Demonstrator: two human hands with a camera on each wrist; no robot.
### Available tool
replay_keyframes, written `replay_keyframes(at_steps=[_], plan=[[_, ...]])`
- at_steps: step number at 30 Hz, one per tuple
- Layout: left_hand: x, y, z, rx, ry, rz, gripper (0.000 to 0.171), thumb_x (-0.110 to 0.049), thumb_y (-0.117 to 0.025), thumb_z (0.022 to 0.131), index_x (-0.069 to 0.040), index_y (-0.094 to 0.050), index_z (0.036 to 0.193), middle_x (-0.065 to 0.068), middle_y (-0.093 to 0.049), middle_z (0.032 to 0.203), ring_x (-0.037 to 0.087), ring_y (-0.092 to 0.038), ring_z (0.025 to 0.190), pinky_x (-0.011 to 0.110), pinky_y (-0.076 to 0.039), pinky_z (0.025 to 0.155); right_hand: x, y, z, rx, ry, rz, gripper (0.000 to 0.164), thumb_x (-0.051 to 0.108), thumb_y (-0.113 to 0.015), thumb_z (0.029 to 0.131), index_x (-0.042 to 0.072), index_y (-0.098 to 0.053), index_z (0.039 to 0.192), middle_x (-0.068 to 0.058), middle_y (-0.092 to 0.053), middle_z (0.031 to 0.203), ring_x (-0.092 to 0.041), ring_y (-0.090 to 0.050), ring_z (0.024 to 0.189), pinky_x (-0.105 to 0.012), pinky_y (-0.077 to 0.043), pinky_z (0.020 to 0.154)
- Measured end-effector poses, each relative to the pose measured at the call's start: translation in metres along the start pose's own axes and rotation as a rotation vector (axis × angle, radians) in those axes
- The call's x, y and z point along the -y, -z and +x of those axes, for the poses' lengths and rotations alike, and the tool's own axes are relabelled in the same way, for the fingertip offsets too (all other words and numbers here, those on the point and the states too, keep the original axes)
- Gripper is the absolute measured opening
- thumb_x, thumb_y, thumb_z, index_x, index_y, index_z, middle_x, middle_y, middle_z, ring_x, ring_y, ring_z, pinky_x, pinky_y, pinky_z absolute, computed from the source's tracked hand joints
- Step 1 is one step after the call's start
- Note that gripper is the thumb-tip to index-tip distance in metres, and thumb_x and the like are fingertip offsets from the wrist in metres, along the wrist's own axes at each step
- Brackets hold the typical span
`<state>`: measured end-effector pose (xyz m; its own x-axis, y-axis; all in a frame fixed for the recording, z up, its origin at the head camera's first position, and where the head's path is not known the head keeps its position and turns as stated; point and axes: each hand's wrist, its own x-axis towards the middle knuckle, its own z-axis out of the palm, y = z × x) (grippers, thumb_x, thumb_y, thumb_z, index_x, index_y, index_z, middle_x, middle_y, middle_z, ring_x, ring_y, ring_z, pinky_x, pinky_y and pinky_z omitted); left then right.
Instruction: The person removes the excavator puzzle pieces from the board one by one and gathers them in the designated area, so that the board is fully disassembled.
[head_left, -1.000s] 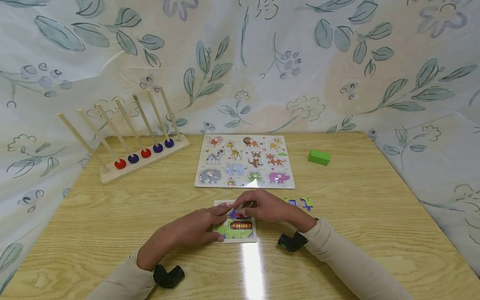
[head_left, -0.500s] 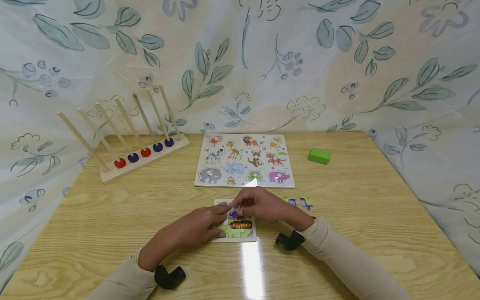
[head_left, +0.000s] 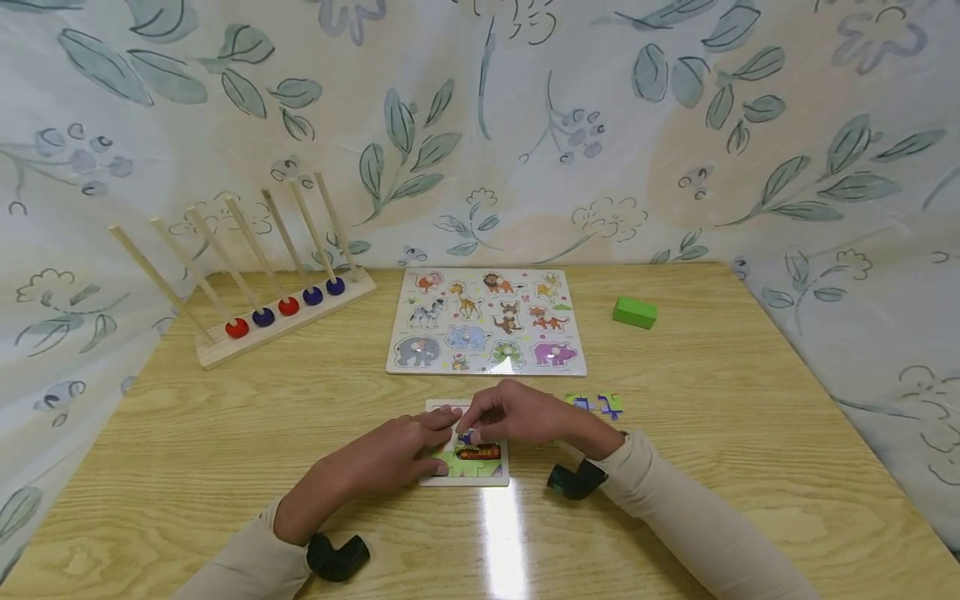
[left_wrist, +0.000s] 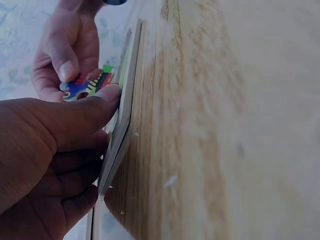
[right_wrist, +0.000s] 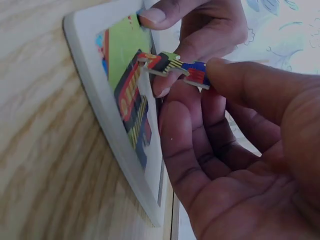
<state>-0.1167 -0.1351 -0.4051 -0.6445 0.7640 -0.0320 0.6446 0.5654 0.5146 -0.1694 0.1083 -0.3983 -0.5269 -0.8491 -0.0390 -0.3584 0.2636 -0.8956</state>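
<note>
A small jigsaw tray [head_left: 480,482] with a pale border lies in front of me; a picture of a vehicle with tracks shows in it. My left hand [head_left: 386,454] rests over its left side, thumb on the near border and fingers laid toward the far border. In the left wrist view the left thumb [left_wrist: 102,97] touches the tray's top. My right hand [head_left: 517,414] pinches a jigsaw piece [right_wrist: 172,65] between thumb and fingers. The piece is tilted up over the tray, its blue and red end at the fingertips. The left fingers are close beside it.
Several loose jigsaw pieces [head_left: 597,405] lie right of the tray, partly behind the right wrist. An animal peg puzzle [head_left: 486,321] lies beyond. A wooden rack [head_left: 285,325] of upright pegs with beads stands back left, a green block [head_left: 634,312] back right.
The pinched jigsaw piece has tipped up from the tray, and the right fingers have shifted slightly toward me. The left hand keeps its place on the tray.
</note>
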Motion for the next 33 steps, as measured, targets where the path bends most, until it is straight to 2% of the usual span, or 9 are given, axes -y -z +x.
replay_keyframes(at_steps=[4,7,13,16,20,23,30,33], plan=[[0.0,0.0,0.0,0.005,0.011,-0.002,0.048,-0.024,-0.068,0.093,-0.003,-0.057,0.135,0.013,-0.038,0.151,0.03,-0.037,0.137,0.044,-0.039,0.105,0.0,-0.001,0.001,0.008,0.006,-0.011,0.016,0.004,-0.063,0.094,0.004,-0.072,0.108,0.001,-0.068,0.103,-0.01,-0.063,0.095,-0.029,-0.053,0.084],[0.0,-0.001,0.0,0.009,0.014,-0.005,0.052,-0.024,-0.067,0.093,-0.002,-0.053,0.139,0.014,-0.037,0.152,0.03,-0.036,0.138,0.044,-0.038,0.106,-0.002,-0.002,0.002,-0.011,0.001,-0.015,0.016,0.005,-0.063,0.095,0.004,-0.073,0.107,0.001,-0.068,0.103,-0.01,-0.063,0.095,-0.029,-0.053,0.084],[-0.001,-0.001,0.001,0.009,0.006,-0.006,0.036,-0.024,-0.066,0.094,-0.005,-0.063,0.124,0.012,-0.039,0.151,0.029,-0.036,0.138,0.043,-0.04,0.105,-0.003,-0.004,0.001,-0.044,-0.003,-0.026,0.016,0.003,-0.063,0.094,0.004,-0.073,0.107,0.0,-0.068,0.102,-0.011,-0.063,0.097,-0.029,-0.052,0.084],[-0.002,-0.001,0.001,0.016,0.017,-0.005,0.035,-0.025,-0.066,0.094,-0.006,-0.064,0.124,0.011,-0.038,0.152,0.028,-0.036,0.138,0.042,-0.039,0.105,-0.003,-0.004,-0.002,-0.083,-0.004,-0.048,0.017,0.004,-0.063,0.095,0.007,-0.074,0.107,0.002,-0.067,0.101,-0.01,-0.061,0.091,-0.027,-0.052,0.079],[-0.002,-0.001,0.001,0.021,0.025,0.01,0.025,-0.025,-0.067,0.093,-0.009,-0.066,0.112,0.01,-0.039,0.151,0.028,-0.037,0.137,0.043,-0.04,0.105,-0.003,-0.002,-0.005,-0.128,-0.008,-0.056,0.018,0.005,-0.061,0.096,0.01,-0.074,0.107,0.003,-0.067,0.098,-0.011,-0.057,0.082,-0.026,-0.049,0.072],[-0.001,-0.002,0.001,0.017,0.013,0.015,0.02,-0.024,-0.067,0.093,-0.009,-0.065,0.106,0.011,-0.039,0.151,0.03,-0.038,0.137,0.044,-0.04,0.104,-0.004,0.001,-0.007,-0.137,-0.002,-0.063,0.018,0.005,-0.06,0.096,0.008,-0.073,0.108,0.002,-0.066,0.095,-0.012,-0.056,0.078,-0.026,-0.047,0.068],[0.0,-0.002,0.001,0.016,0.002,0.032,0.04,-0.024,-0.068,0.093,-0.003,-0.063,0.126,0.014,-0.038,0.151,0.029,-0.037,0.137,0.043,-0.039,0.105,-0.002,0.006,-0.013,-0.151,0.002,-0.052,0.017,0.005,-0.06,0.096,0.005,-0.073,0.108,0.001,-0.067,0.097,-0.013,-0.057,0.081,-0.026,-0.048,0.071],[0.001,-0.002,0.001,0.02,0.002,0.03,0.042,-0.024,-0.068,0.093,-0.003,-0.062,0.129,0.014,-0.038,0.151,0.029,-0.037,0.137,0.043,-0.039,0.105,-0.002,0.008,-0.016,-0.155,-0.004,-0.038,0.017,0.006,-0.06,0.096,0.005,-0.073,0.107,0.0,-0.067,0.099,-0.014,-0.056,0.081,-0.025,-0.047,0.069]])
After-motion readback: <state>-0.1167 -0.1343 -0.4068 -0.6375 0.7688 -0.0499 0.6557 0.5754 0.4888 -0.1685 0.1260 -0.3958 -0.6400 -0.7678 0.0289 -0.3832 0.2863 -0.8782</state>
